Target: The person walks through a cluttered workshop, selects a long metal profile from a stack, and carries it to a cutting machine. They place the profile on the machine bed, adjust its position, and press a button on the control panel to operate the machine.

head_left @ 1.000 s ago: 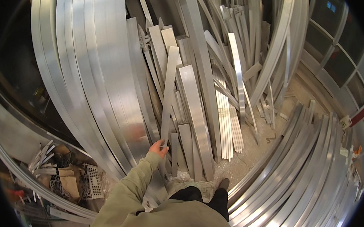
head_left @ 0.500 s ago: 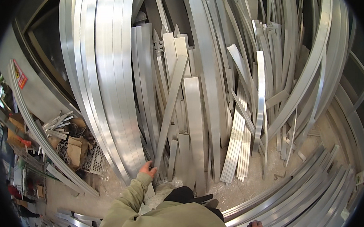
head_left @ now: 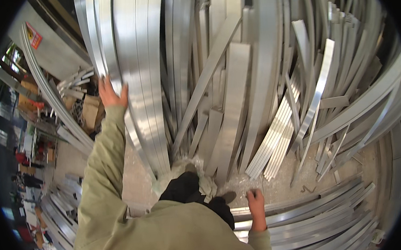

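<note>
Left hand (head_left: 111, 93) raised higher, fingers spread flat on tall aluminium strips (head_left: 136, 73), right hand (head_left: 256, 204) now loosely open, empty

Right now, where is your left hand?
In the head view, upper left: the left hand is raised and pressed flat against the edge of the tall aluminium profile bundle leaning upright, with a cardboard box just below-left.

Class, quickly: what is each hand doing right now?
Left hand: open, fingers spread flat against the tall metal strips.
Right hand: hanging low over the floor strips, holding nothing visible; grip cannot be told.
</note>
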The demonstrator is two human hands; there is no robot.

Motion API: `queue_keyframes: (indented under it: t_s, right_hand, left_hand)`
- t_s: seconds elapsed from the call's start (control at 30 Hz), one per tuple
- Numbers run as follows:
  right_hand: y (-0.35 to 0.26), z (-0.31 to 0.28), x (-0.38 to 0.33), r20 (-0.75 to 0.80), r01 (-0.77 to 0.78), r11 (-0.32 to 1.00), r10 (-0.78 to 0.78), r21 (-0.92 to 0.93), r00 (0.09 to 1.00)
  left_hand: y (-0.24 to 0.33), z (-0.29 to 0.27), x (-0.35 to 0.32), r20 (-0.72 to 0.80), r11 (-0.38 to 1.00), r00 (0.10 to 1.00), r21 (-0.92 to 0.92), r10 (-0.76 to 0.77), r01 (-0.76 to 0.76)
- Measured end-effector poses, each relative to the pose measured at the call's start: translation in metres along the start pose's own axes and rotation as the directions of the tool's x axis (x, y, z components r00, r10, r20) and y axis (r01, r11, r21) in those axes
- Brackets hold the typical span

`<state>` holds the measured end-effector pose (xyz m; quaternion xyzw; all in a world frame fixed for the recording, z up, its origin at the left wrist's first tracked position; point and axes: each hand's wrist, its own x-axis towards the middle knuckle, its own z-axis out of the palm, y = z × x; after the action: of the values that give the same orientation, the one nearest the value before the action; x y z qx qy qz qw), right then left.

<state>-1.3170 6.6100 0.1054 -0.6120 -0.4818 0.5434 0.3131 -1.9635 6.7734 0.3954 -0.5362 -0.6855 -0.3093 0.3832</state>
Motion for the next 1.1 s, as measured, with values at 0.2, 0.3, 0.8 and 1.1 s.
queue_keyframes:
  t_s: [0.2, 0.3, 0.8, 1.1]
  right_hand:
    - [-0.115, 0.059, 0.085, 0.173, 0.174, 0.984, -0.168, -0.025, 0.971]
    - [-0.171, 0.1, 0.132, 0.289, 0.174, 0.984, -0.155, -0.04, 0.945]
    - [-0.294, 0.347, 0.405, 0.145, 0.057, 0.972, -0.092, 0.227, 0.985]
    - [-0.303, 0.309, 0.36, 0.156, 0.345, 0.912, -0.383, 0.223, 0.911]
  left_hand:
    - [-0.066, 0.05, 0.045, 0.031, 0.925, 0.925, -0.018, -0.379, 0.38]
    - [-0.055, 0.05, 0.036, -0.022, 0.941, 0.949, 0.129, -0.313, 0.313]
    - [-0.078, 0.075, 0.036, -0.084, 0.996, 0.993, 0.012, -0.083, 0.085]
    - [-0.068, 0.074, 0.04, -0.079, 0.992, 0.989, -0.03, -0.122, 0.12]
